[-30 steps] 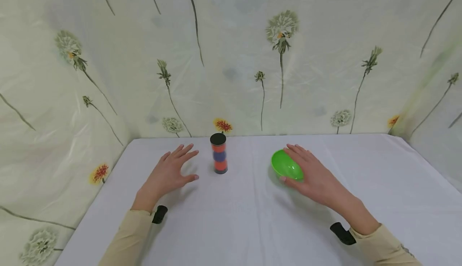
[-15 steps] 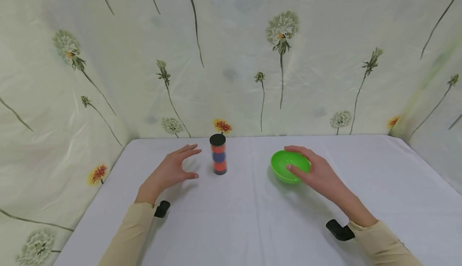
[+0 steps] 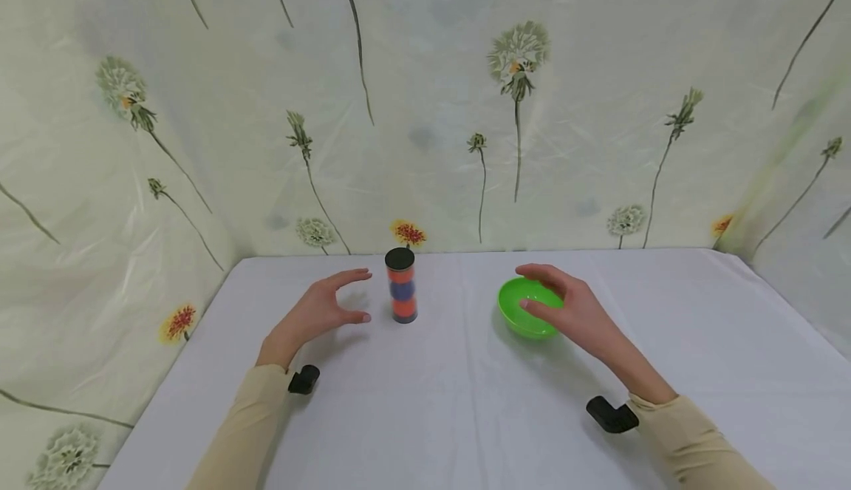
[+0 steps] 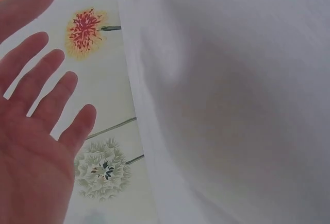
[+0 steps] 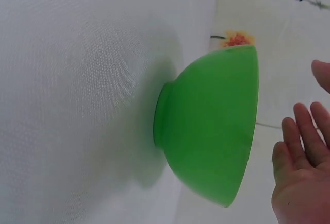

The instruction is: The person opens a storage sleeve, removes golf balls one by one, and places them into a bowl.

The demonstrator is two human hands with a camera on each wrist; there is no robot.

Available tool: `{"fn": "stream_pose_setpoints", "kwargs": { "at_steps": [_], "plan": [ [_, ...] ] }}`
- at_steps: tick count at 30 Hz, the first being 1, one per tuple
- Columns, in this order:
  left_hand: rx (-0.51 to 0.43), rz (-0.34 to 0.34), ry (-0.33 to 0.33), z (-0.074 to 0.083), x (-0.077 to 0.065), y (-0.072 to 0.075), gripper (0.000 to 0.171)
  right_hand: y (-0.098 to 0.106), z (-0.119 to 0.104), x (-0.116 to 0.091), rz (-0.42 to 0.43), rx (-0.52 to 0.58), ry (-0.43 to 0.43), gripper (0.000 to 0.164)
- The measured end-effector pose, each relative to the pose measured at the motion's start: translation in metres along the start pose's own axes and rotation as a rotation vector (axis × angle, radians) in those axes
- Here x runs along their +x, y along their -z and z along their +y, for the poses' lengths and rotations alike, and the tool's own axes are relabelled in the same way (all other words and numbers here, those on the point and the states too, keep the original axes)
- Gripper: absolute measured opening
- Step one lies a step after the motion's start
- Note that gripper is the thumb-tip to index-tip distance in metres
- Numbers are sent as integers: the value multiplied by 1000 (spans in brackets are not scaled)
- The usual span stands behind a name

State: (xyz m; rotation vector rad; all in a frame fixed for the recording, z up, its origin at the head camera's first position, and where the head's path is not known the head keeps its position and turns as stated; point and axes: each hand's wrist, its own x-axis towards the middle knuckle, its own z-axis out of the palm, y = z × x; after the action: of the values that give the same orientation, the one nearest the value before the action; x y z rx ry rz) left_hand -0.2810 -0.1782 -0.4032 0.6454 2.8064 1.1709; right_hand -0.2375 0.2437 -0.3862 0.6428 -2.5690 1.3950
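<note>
A clear tube point(image 3: 402, 290) with a black lid stands upright on the table, showing an orange, a blue and an orange ball inside. Just left of it, my left hand point(image 3: 318, 309) is held with thumb and fingers spread apart, not touching the tube. In the left wrist view that palm point(image 4: 33, 157) holds nothing. To the tube's right sits a green bowl point(image 3: 515, 316), upright. My right hand point(image 3: 577, 312) hovers over the bowl's right side and hides part of its rim. The right wrist view shows a gap between that hand point(image 5: 304, 172) and the bowl point(image 5: 211, 126).
A white cloth point(image 3: 425, 401) covers the table. Close behind its back edge hangs a curtain point(image 3: 425, 143) printed with dandelions, which also runs along the left and right sides. A black wrist camera point(image 3: 304, 379) sits under the left wrist, another point(image 3: 612, 414) under the right.
My right hand has drawn back a little from over the bowl, then shifted slightly left. My left hand has edged slightly right with its fingers closer together. Tube and bowl stay put.
</note>
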Motion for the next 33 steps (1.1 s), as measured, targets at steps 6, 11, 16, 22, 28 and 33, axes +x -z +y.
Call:
{"fn": "stream_pose_setpoints", "kwargs": {
  "at_steps": [6,11,16,22,28,33],
  "plan": [
    [-70,-3,37,0,4,-2,70,-2,1,5,-6,48,-33,50],
    [-141,-6,25,-1,8,-6,67,-6,0,10,-16,80,-42,51],
    [-194,-5,-2,-5,12,-13,64,-11,-1,15,-8,118,-49,50],
    [-281,-11,-37,-7,16,-20,62,-17,-3,22,2,160,-33,50],
    [-321,-16,-56,1,17,-24,59,-26,-3,26,8,196,-40,50],
    [-319,0,-60,5,19,-28,58,-33,-3,31,12,215,-41,50]
  ]
}}
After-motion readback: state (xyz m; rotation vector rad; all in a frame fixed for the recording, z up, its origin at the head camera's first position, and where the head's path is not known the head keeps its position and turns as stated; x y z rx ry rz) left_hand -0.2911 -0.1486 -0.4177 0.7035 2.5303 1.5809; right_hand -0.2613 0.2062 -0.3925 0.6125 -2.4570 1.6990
